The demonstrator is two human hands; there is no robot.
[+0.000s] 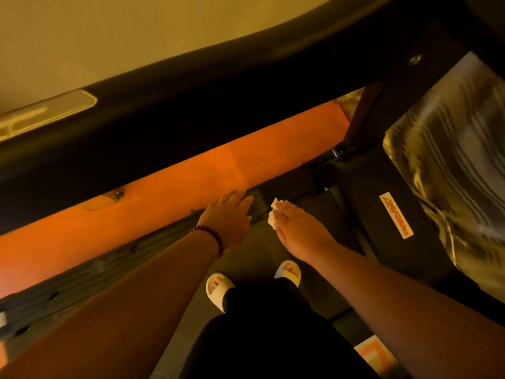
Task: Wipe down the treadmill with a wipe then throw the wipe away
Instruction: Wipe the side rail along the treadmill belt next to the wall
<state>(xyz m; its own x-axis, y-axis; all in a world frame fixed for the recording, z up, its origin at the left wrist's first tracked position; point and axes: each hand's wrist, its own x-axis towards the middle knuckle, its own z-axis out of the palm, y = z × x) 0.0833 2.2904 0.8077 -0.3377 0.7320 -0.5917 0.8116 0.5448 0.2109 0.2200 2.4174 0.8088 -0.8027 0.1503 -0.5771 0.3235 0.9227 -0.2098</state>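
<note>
I look down at a dark treadmill; its ribbed side rail [90, 272] runs diagonally from lower left toward the middle. A small white wipe [274, 214] is under the fingertips of my right hand [297, 231], which reaches over the dark deck near the front of the belt. My left hand [228, 214], with a bead bracelet on the wrist, stretches out with straight fingers above the side rail, just left of the wipe. The wipe is partly hidden by my right fingers.
An orange floor strip [164, 187] lies beside the rail. A thick black handrail [191, 99] crosses above it. The black motor cover bears an orange label [396, 214]. A shiny striped surface [451, 160] is at right. My feet in white slippers [218, 288] stand on the belt.
</note>
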